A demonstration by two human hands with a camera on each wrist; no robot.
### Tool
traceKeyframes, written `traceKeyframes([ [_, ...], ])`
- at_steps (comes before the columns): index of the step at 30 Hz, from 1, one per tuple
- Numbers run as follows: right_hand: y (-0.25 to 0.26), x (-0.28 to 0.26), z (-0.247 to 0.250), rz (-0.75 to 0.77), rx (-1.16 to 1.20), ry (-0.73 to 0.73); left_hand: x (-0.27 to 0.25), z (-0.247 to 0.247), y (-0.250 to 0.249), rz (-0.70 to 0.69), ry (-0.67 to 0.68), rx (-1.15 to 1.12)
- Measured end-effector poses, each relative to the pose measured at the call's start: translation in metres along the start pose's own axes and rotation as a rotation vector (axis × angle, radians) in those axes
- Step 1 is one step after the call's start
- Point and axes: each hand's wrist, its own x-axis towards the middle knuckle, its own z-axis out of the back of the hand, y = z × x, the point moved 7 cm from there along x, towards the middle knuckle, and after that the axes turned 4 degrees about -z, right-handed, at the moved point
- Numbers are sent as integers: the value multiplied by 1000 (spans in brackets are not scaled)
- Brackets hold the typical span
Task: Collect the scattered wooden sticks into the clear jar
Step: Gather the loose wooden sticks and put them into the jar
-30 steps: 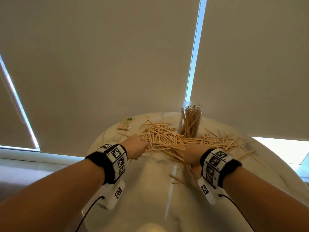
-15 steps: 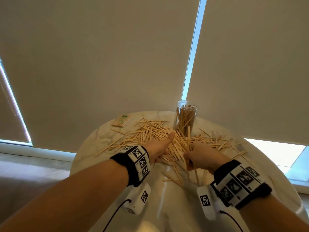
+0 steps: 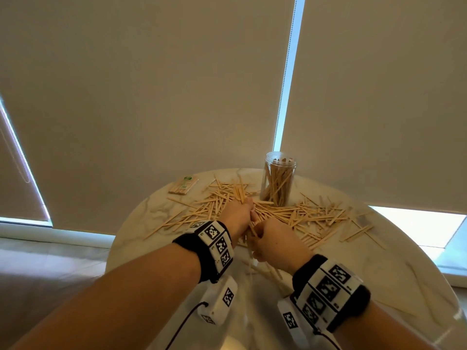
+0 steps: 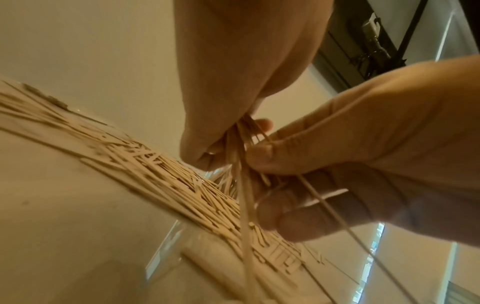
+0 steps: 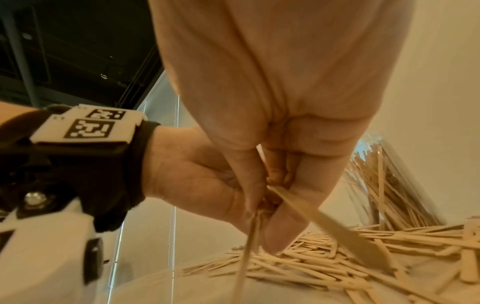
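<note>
Together, both hands meet just above the near edge of the stick pile, each closed around the same loose bundle of sticks (image 3: 249, 231). The left hand (image 3: 237, 218) curls its fingers round the upper part of the bundle, whose far ends fan out past its knuckles toward the jar. The right hand (image 3: 276, 242) sits just beside and slightly nearer, touching the left, its thumb and fingers pinching the lower part of the bundle; in the right wrist view the thumb and forefinger of the right hand (image 5: 272, 185) press on several sticks, one flat stick angling down to the right and a thin one hanging straight down. In the left wrist view the left hand (image 4: 233, 92) comes from above and the right hand (image 4: 350, 160) from the side, with sticks hanging down between them over the table.

Most of the scattered wooden sticks (image 3: 298, 215) lie in a wide band across the far half of the round marble table (image 3: 379, 269), on both sides of the hands and just beyond them. A few more lie nearer, under the right wrist. The clear jar (image 3: 278, 183) stands upright at the far edge of the pile, beyond the hands, open at the top and already holding many sticks on end. A small packet of sticks (image 3: 183, 185) rests on the far left of the table, apart from the pile.
</note>
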Motion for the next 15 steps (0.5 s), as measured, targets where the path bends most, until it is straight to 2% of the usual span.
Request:
traceKeyframes([
  [4, -14, 2, -5, -131, 150, 68, 9, 16, -5, -56, -66, -101],
  [7, -20, 0, 14, -115, 70, -32, 11, 30, -5, -25, -82, -223],
  [9, -22, 1, 39, -78, 29, -211, 9, 32, -3, -19, -11, -191],
  [11, -20, 5, 60, -4, 84, -365, 2, 25, -2, -26, 118, -147],
  [13, -15, 13, 68, 77, 95, -375, -9, 13, -3, -39, 242, -136],
  [15, -11, 22, 61, 95, 18, -282, -18, 3, -7, -67, 308, -166],
])
